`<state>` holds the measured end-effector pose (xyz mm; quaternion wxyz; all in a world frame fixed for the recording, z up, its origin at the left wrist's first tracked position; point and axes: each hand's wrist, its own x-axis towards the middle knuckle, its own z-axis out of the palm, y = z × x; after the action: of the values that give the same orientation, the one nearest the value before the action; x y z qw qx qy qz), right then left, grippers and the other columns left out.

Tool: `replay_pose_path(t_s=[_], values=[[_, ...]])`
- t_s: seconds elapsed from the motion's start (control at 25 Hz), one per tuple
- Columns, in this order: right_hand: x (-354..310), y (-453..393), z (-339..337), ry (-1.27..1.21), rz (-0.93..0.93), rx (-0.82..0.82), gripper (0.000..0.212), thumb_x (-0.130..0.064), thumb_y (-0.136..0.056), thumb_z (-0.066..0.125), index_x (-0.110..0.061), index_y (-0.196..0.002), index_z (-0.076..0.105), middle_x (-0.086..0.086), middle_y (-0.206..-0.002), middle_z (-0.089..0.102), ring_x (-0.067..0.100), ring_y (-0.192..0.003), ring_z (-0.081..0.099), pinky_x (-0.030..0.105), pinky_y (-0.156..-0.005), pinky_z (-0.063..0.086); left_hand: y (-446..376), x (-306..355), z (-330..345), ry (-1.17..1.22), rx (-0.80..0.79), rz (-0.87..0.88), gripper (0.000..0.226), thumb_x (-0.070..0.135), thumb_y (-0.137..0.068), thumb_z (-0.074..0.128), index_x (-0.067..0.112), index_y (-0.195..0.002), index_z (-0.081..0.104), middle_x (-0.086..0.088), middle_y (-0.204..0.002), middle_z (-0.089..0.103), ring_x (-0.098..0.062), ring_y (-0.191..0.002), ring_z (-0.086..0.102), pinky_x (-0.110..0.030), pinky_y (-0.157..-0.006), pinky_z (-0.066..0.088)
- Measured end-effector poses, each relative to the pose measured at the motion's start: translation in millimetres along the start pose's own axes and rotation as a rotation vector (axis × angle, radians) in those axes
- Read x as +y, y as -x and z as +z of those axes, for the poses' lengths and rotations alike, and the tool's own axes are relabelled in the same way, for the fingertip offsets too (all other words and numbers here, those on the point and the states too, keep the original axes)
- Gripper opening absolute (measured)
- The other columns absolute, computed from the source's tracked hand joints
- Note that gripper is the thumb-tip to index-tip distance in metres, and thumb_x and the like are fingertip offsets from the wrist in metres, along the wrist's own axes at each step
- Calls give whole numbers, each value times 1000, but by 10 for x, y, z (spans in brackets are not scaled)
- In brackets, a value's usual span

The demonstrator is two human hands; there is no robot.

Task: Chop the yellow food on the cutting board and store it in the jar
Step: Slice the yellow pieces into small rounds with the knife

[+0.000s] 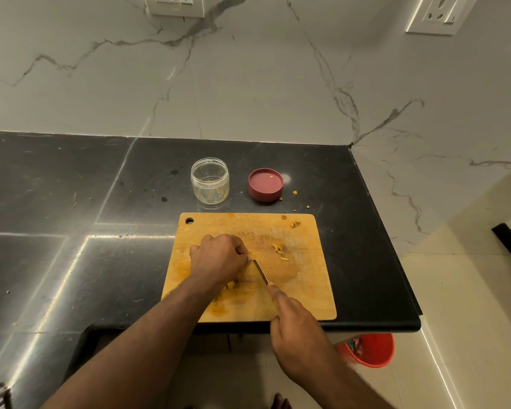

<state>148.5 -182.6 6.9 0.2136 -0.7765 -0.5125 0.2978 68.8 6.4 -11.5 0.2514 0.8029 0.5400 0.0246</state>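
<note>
A wooden cutting board (307,278) lies at the counter's front edge. My left hand (219,258) is closed over yellow food on the board, which is mostly hidden; a few yellow bits (230,284) show under the wrist. My right hand (295,323) grips a knife (260,271), its blade angled toward my left fingers. Small chopped yellow pieces (278,250) lie right of the blade. An open clear jar (209,180) stands behind the board with only tiny yellow traces inside.
A dark red lid (265,184) lies upside down right of the jar. Loose crumbs (294,192) sit on the black counter (71,231). The counter ends at the right, near the board's right side. A red bucket (369,349) stands on the floor below.
</note>
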Motion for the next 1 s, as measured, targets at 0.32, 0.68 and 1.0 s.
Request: replay_pose_path(t_s=[0.32, 0.68, 1.0], values=[[-59, -173, 5, 31, -39, 19, 55, -24, -103, 33, -28, -155, 17, -5, -148, 39, 9, -128, 43, 24, -106, 37, 9, 13, -12, -7, -10, 0, 13, 36, -93, 63, 35, -97, 75, 18, -101, 68, -15, -108, 49, -45, -93, 37], [-19, -139, 38, 40, -17, -15, 56, -24, -102, 33, -31, -155, 16, -7, -145, 42, 10, -123, 46, 27, -103, 41, -27, -12, -5, 8, -11, -13, 11, 43, -91, 68, 34, -92, 74, 17, -95, 67, -15, -106, 49, -45, -92, 38], [-30, -152, -40, -6, -28, 8, 55, -23, -103, 34, -30, -155, 18, -7, -150, 38, 8, -131, 40, 22, -108, 34, -39, -9, -23, 19, -32, -23, 4, 36, -91, 67, 36, -88, 69, 16, -96, 66, -15, -106, 49, -45, -92, 38]])
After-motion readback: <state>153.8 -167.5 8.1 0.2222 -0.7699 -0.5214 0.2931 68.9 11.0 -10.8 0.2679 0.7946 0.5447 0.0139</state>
